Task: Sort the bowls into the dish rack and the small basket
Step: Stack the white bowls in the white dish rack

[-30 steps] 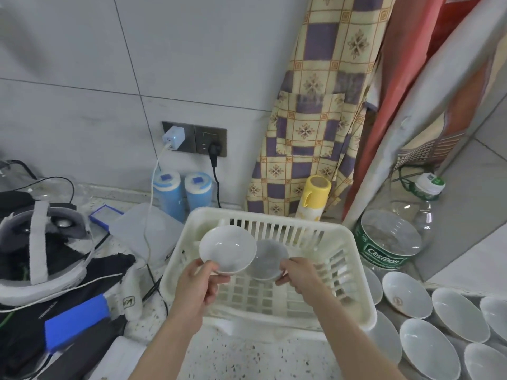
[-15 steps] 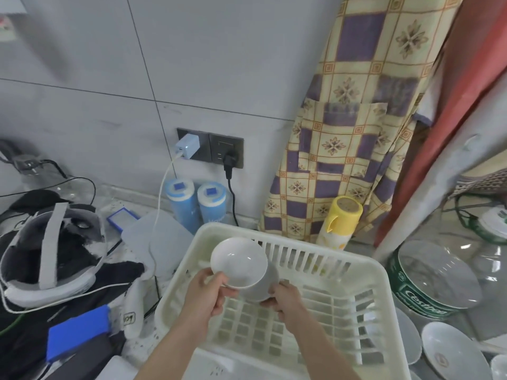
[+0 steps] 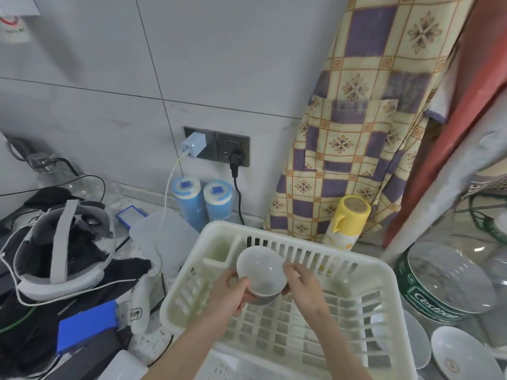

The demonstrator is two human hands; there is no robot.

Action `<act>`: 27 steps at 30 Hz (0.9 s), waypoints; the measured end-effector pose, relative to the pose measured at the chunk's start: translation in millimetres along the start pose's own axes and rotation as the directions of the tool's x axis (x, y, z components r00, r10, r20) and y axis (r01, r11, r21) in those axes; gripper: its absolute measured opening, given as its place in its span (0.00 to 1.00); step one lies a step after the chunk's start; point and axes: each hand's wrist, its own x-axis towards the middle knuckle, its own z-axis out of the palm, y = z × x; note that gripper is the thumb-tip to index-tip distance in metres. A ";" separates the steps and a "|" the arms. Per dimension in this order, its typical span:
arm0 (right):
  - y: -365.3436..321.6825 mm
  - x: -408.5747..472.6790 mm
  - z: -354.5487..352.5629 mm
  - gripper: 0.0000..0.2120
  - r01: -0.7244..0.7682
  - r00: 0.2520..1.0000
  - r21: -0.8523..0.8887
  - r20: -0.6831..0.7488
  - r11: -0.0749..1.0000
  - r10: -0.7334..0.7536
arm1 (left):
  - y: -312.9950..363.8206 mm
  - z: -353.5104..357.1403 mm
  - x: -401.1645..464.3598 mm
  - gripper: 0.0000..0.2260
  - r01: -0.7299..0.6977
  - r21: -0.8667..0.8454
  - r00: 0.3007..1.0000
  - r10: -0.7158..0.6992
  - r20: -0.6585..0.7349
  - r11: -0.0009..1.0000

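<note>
Head view. Both hands over the rack (image 3: 381, 275), near its far-left part. Left hand (image 3: 229, 293) curled round the left side of a white bowl (image 3: 259, 270), thumb on the rim. Right hand (image 3: 303, 283) on the right side, fingers bent against the wall of the bowl; a second, greyer bowl (image 3: 263, 299) seemingly nested beneath, gripped between both hands. Held just above the rack floor, tilted toward the camera, not yet set down. Rack floor otherwise bare as far as visible. More bowls (image 3: 463, 355) waiting on the counter at near right, beside a clear jug (image 3: 439, 294). No small basket clearly in sight. Judged stage: early, with nothing placed and most bowls left to sort. Unrelated clutter at left: headset (image 3: 59, 248), cables.
</note>
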 end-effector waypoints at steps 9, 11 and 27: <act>3.4 0.9 8.6 0.13 0.020 1.000 -0.097 0.002 0.995 -0.020 | -5.2 0.5 8.3 0.17 -0.108 0.303 0.993 0.092 0.068 0.947; 4.8 2.1 10.1 0.14 0.024 1.000 -0.121 0.007 0.992 -0.024 | -6.6 0.3 8.1 0.20 -0.177 0.390 0.984 0.164 0.065 0.904; 14.7 3.5 16.8 0.16 -0.087 0.996 -0.211 0.015 0.974 0.092 | -10.7 -7.8 10.3 0.04 -0.018 0.409 0.992 -0.033 0.118 0.912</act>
